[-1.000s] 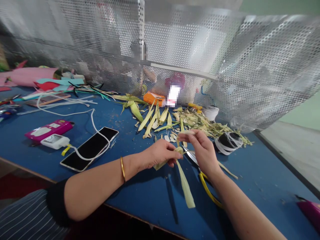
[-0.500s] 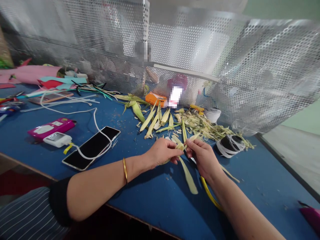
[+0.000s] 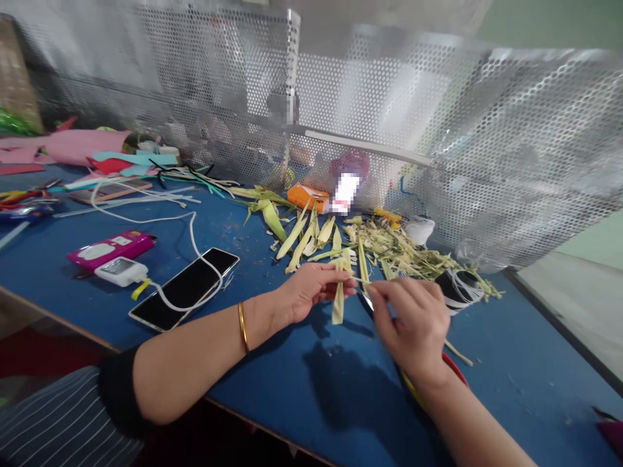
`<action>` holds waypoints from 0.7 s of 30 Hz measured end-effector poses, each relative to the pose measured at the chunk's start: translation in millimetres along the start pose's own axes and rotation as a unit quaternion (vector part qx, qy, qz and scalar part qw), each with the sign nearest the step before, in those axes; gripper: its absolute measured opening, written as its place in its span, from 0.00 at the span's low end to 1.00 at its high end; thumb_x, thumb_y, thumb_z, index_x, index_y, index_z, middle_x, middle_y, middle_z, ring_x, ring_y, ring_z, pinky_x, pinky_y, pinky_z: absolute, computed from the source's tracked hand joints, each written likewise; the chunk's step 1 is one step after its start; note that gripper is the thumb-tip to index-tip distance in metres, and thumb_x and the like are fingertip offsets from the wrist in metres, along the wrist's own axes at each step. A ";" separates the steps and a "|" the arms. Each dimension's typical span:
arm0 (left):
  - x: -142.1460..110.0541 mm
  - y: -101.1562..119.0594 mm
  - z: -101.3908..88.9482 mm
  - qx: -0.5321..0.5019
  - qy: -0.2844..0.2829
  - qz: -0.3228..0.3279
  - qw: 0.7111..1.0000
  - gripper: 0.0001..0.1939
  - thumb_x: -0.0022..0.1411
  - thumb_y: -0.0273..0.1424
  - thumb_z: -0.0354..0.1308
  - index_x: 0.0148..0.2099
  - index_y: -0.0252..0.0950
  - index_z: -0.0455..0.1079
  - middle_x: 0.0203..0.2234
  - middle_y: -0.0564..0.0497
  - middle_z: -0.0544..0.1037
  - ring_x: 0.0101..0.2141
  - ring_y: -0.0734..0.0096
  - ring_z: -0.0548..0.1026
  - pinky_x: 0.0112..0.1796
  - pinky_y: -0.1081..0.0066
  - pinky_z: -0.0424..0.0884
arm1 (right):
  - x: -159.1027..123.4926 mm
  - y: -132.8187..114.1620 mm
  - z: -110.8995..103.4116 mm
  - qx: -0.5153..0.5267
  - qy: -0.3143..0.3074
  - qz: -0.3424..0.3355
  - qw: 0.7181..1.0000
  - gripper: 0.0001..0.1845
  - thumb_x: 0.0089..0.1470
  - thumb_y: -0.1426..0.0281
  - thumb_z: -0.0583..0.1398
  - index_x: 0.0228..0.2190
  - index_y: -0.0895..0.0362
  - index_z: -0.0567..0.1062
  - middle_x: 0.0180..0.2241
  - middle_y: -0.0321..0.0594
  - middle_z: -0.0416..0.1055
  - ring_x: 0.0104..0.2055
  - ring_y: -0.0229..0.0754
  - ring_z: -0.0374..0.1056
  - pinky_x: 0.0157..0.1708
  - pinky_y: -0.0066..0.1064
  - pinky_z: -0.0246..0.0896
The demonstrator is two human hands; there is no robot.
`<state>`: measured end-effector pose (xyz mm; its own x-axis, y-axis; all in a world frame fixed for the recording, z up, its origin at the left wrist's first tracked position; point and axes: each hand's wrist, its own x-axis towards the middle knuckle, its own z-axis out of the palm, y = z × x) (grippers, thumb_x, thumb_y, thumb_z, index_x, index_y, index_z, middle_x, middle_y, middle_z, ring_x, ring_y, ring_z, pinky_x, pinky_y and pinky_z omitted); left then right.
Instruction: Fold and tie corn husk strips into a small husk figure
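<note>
My left hand [image 3: 314, 292], a gold bangle on its wrist, pinches a pale folded corn husk [image 3: 339, 308] whose flat tail hangs below the fingers. My right hand [image 3: 413, 321] is closed, thumb against fingers, at the end of a thin pale strip [image 3: 361, 280] that runs taut from the husk. Whether that strip is husk or thread I cannot tell. Beneath my right hand lies a tool with a red and yellow handle [image 3: 456, 368], apparently scissors, mostly covered by the hand. Several loose husks [image 3: 293, 237] lie just beyond my left hand.
Husk scraps [image 3: 396, 246] are heaped behind my hands, beside a black spool with white thread [image 3: 457, 290]. To the left lie a phone [image 3: 182, 292], a white cable [image 3: 193, 237] and a magenta box [image 3: 111, 248]. A perforated metal screen [image 3: 370, 97] closes off the table's back.
My right hand has moved right and turned, drawing a thin strip out from the husk. The husk in my left hand now hangs straight down instead of slanting right.
</note>
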<state>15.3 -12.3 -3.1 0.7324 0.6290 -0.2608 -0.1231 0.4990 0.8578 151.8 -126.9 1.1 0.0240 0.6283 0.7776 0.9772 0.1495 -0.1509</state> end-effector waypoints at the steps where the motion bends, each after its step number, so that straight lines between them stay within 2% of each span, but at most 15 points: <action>1: 0.4 0.7 -0.8 -0.012 -0.013 0.010 1.000 0.08 0.50 0.27 0.68 0.35 0.29 0.77 0.30 0.46 0.80 0.32 0.74 0.77 0.39 0.73 0.70 | -1.8 -5.5 2.7 0.016 -0.039 0.003 0.999 0.10 0.60 0.68 0.58 0.28 0.54 0.75 0.24 0.36 0.72 0.28 0.39 0.66 0.36 0.33 0.54; 4: 1.1 -0.4 -0.9 -0.027 -0.031 0.031 0.999 0.09 0.47 0.24 0.69 0.34 0.30 0.78 0.32 0.46 0.80 0.35 0.73 0.76 0.41 0.74 0.69 | -8.4 -14.9 18.2 0.086 -0.132 0.130 0.979 0.13 0.60 0.62 0.57 0.27 0.55 0.73 0.25 0.35 0.70 0.25 0.38 0.64 0.28 0.30 0.52; 6: 1.4 -3.0 0.4 -0.023 -0.030 0.033 0.999 0.10 0.45 0.25 0.70 0.33 0.29 0.78 0.31 0.46 0.80 0.35 0.73 0.76 0.41 0.74 0.68 | -12.3 -15.7 28.7 0.118 -0.149 0.205 0.960 0.16 0.59 0.59 0.57 0.24 0.54 0.69 0.23 0.34 0.68 0.24 0.37 0.61 0.25 0.28 0.50; 8: 1.7 -5.5 1.8 -0.017 -0.026 0.031 0.999 0.12 0.42 0.27 0.72 0.32 0.29 0.79 0.29 0.47 0.80 0.35 0.72 0.75 0.40 0.74 0.68 | -14.7 -14.7 35.2 0.130 -0.142 0.240 0.952 0.17 0.58 0.58 0.57 0.22 0.54 0.67 0.22 0.33 0.65 0.24 0.37 0.59 0.25 0.28 0.50; 13: 2.6 -8.0 3.9 -0.014 -0.029 0.035 0.999 0.15 0.39 0.29 0.74 0.32 0.29 0.79 0.30 0.47 0.80 0.34 0.72 0.75 0.42 0.72 0.69 | -14.3 -15.5 34.2 0.153 -0.136 0.230 0.951 0.16 0.59 0.62 0.54 0.21 0.54 0.64 0.23 0.34 0.64 0.25 0.38 0.58 0.27 0.28 0.51; 21: 1.7 -7.3 1.3 -0.031 0.009 0.039 0.999 0.06 0.47 0.25 0.70 0.31 0.29 0.78 0.30 0.46 0.80 0.33 0.71 0.77 0.44 0.69 0.71 | -11.5 -21.1 26.9 0.197 -0.179 0.221 0.938 0.16 0.56 0.67 0.53 0.19 0.54 0.57 0.17 0.29 0.55 0.21 0.34 0.52 0.23 0.27 0.45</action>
<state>18.4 -15.6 -9.2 0.7075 0.6769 -0.2030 -0.2209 0.4847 0.8463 125.1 -116.7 -21.1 0.2670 0.9013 0.3410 0.7332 0.0396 -0.6789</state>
